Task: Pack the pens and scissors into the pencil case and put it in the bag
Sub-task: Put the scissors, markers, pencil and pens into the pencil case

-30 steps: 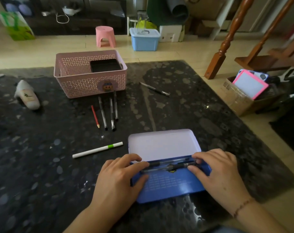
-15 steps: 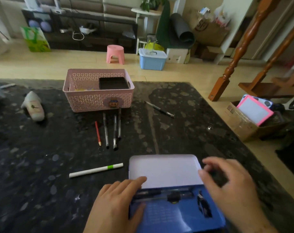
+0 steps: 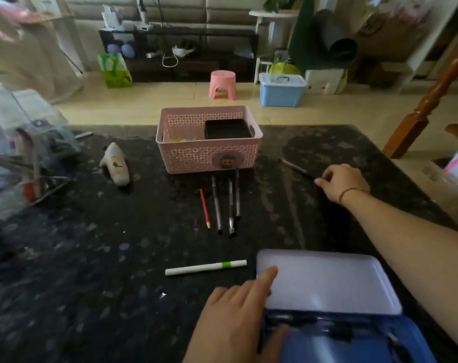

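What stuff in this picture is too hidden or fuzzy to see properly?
- Pencil case, head view: its near end is cut off by the bottom edge, and what lies inside is a dark blur.
- Lone pen: its near end hides behind the right hand, so the grip is unclear.
- Basket: its wall hides most contents.
- Clear bag at far left: blurred, contents unreadable.
- Scissors: none clearly visible.

You get soft daylight from the far room; the dark speckled stone table [image 3: 91, 284] stays dim, edges smear and bend, especially left.
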A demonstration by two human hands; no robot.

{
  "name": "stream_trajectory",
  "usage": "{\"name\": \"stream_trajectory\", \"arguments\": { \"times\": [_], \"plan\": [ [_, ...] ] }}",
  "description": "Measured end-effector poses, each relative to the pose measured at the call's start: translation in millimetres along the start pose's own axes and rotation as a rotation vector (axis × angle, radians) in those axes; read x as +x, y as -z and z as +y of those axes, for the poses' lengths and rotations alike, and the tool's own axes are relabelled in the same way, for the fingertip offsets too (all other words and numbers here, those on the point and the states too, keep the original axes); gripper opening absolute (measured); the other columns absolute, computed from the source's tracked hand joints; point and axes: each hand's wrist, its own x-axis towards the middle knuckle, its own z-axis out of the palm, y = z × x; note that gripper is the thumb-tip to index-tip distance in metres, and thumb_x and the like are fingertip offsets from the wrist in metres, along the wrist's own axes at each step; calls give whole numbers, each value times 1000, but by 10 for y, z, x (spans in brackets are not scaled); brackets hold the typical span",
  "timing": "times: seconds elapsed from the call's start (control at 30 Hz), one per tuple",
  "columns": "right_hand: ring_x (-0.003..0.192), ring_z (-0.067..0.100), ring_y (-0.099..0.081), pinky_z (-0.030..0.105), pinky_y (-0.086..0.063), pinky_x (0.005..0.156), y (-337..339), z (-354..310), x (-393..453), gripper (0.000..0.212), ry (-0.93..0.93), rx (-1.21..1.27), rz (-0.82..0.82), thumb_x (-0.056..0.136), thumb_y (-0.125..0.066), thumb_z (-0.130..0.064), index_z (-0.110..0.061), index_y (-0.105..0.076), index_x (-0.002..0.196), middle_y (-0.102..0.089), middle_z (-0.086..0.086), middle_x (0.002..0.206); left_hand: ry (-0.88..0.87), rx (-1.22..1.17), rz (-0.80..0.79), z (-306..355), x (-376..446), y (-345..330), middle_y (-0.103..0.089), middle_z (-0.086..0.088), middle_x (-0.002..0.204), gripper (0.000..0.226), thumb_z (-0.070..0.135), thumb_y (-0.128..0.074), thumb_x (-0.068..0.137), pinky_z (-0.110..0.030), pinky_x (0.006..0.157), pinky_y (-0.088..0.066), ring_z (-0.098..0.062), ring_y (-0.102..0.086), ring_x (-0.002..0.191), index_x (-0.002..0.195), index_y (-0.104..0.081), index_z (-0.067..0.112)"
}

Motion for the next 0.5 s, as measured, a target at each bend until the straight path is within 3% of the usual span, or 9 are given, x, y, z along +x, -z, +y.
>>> {"name": "stream_trajectory", "arguments": {
  "times": [0.07, 0.17, 0.27, 0.37, 0.43, 0.5],
  "plan": [
    [98, 28, -59, 38, -50, 81, 87, 92, -189, 23, 19, 175, 90, 87, -61, -42, -21, -68, 93, -66, 7, 103, 3, -28, 63, -9, 13, 28, -65, 18, 108, 65, 53, -57, 74, -21, 76, -42, -3, -62, 90, 133, -44, 29],
    [91, 22, -63, 37, -52, 79, 467, 298, -707, 26, 39, 526, 260, 88, -59, -42, -19, -65, 95, -65, -1, 91, 30, -114, 140, 25, 26, 108, -53, 11, 132, 63, 49, -59, 80, -25, 101, -36, -8, -48, 120, 137, -43, 27],
    [95, 14, -66, 40, -59, 71, 1014, 351, -1500, 32, 55, 946, 446, 83, -55, -54, -26, -62, 95, -67, -7, 97, 18, -240, 190, 151, 73, 216, -34, 26, 142, 67, 51, -58, 83, -16, 108, -25, 0, -32, 132, 143, -34, 32],
    [97, 15, -66, 32, -57, 65, 1404, 238, -2264, 24, 160, 1206, 529, 82, -59, -57, -33, -63, 83, -68, -4, 97, -32, -515, 206, 344, 108, 320, -46, 21, 136, 59, 42, -58, 87, -21, 102, -37, -12, -46, 128, 140, -37, 33],
    [78, 7, -63, 26, -54, 56, 1452, 163, -2638, 33, 91, 1234, 469, 72, -61, -66, -34, -66, 77, -66, -10, 82, -63, -719, 217, 439, 89, 346, -58, 12, 126, 49, 35, -55, 91, -30, 93, -45, -21, -56, 114, 138, -42, 28],
    [60, 8, -58, 28, -52, 52, 1346, 141, -2892, 42, -37, 1193, 367, 66, -61, -71, -32, -67, 77, -64, -5, 69, -67, -848, 253, 479, 50, 329, -63, 5, 116, 40, 31, -54, 92, -38, 86, -49, -26, -61, 101, 131, -50, 24]
  ]
}}
